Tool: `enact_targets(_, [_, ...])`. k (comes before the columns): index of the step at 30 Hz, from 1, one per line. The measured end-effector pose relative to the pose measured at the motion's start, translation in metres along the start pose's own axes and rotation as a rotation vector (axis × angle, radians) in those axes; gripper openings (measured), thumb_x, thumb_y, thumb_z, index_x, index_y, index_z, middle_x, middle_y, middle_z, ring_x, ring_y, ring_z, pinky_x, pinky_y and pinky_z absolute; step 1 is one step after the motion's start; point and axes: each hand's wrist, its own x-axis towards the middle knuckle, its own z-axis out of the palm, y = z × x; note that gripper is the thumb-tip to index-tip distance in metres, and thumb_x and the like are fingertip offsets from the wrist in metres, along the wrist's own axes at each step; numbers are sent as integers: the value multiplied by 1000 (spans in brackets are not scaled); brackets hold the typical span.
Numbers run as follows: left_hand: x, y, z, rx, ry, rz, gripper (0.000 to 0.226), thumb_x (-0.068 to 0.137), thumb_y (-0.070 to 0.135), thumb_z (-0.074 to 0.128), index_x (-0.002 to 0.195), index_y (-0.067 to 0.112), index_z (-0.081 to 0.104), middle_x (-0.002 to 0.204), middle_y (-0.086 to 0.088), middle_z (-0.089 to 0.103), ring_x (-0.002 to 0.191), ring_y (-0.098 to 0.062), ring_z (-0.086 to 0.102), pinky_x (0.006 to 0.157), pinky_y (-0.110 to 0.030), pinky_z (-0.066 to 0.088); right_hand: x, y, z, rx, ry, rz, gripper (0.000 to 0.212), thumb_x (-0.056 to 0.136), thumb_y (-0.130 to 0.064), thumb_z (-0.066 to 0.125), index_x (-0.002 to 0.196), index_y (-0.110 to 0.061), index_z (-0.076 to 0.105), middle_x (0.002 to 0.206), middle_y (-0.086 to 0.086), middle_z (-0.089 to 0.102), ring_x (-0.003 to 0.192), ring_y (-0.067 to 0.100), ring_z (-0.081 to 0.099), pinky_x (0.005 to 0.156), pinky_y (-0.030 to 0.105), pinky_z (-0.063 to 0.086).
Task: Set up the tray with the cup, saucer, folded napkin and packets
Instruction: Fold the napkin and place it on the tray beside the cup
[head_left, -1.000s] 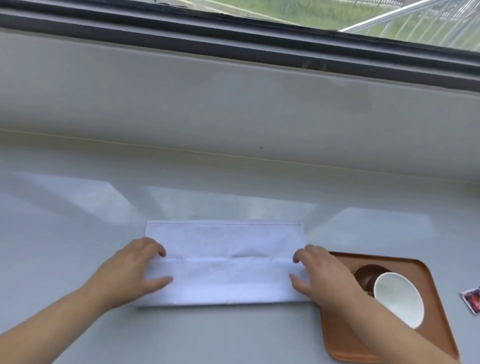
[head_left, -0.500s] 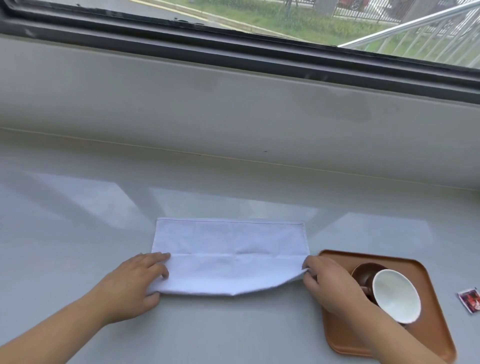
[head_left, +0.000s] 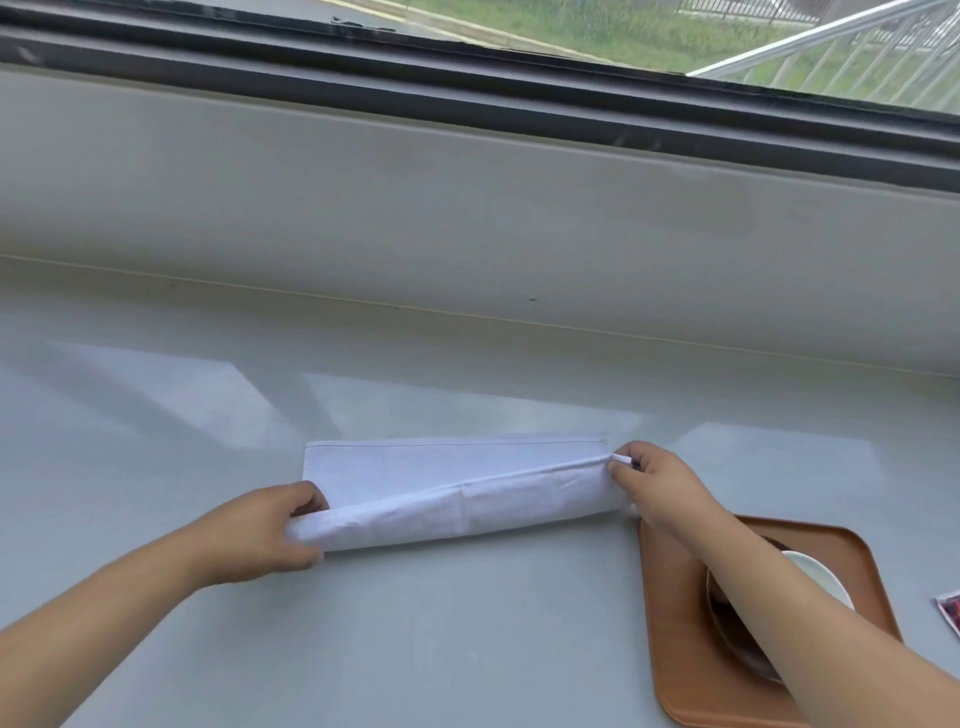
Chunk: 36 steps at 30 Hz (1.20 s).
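2 hands pinch the near edge of the white cloth napkin (head_left: 457, 488): left hand (head_left: 260, 535) closed on one end, right hand (head_left: 660, 488) on the other. Between the grips the thin, limp cloth sags, so hold it at the corners. Beyond lies the grey sill (head_left: 467, 374).

Soft window daylight, wide-angle edge distortion

White napkin (head_left: 467, 488) mid-fold beside brown tray (head_left: 675, 649) bearing cup (head_left: 821, 577).
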Motion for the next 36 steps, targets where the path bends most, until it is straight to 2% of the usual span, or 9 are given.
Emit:
enact_targets(3, [14,1,-10,-23,15,-20,7,79,37,69,82,37,63,74,11,65,63,-9,56,60,-30,43,14,-5,0,18,-6,13,17,95,-23,64,78,-20,66,53,-12,56,46,6,47,54,27,37])
enact_targets(7, [32,4,-21,-234,182,-62,12,92,23,74,83,19,68,77,1,67,68,-17,58,61,-31,40,29,-12,-1,-6,-1,19,14,96,-23,62,83,-18,65,65,-4,57,55,12,49,54,29,36])
enact_targets(12, [53,9,-22,-533,345,-143,22,97,31,72,85,12,70,81,-11,70,72,-27,62,69,-36,44,43,-17,0,-60,15,23,15,97,-27,61,88,-16,64,72,0,60,60,17,53,54,29,38])
enact_targets(17, [73,5,-15,-355,431,-209,43,95,37,70,68,15,44,65,-4,47,60,-25,43,61,-35,29,53,-20,4,-196,63,-7,21,97,-32,60,80,-21,54,73,-3,58,67,19,54,52,29,35])
enact_targets(21, [80,1,-13,-217,441,-258,26,90,42,74,88,24,56,81,5,64,73,-21,61,58,-32,37,54,-22,10,-313,153,-2,14,94,-34,60,93,-21,55,82,0,63,77,26,60,59,33,42])
enact_targets(24, [79,3,-13,-158,432,-273,28,89,43,75,105,30,55,95,5,65,89,-24,66,58,-33,42,41,-28,17,-396,264,-99,20,91,-28,64,106,-18,55,95,3,62,86,29,59,65,36,45])
enact_targets(29, [76,4,-16,-120,419,-246,18,88,35,74,82,24,62,85,1,69,74,-20,62,58,-33,40,-6,-37,47,-522,191,-368,29,87,-19,68,113,-10,60,106,11,63,95,35,59,75,45,52])
enact_targets(33, [66,7,-16,-302,430,-222,18,89,27,73,81,17,60,79,-4,66,66,-24,58,58,-35,41,-39,-41,77,-605,72,-550,31,82,-18,70,111,-12,62,101,7,61,89,32,59,70,44,52])
enact_targets(36, [56,7,-15,-512,360,-240,13,92,18,71,86,11,62,86,-11,68,73,-30,62,75,-51,58,-58,-46,98,-625,8,-616,31,82,-24,66,112,-16,60,100,4,58,90,28,56,74,42,51])
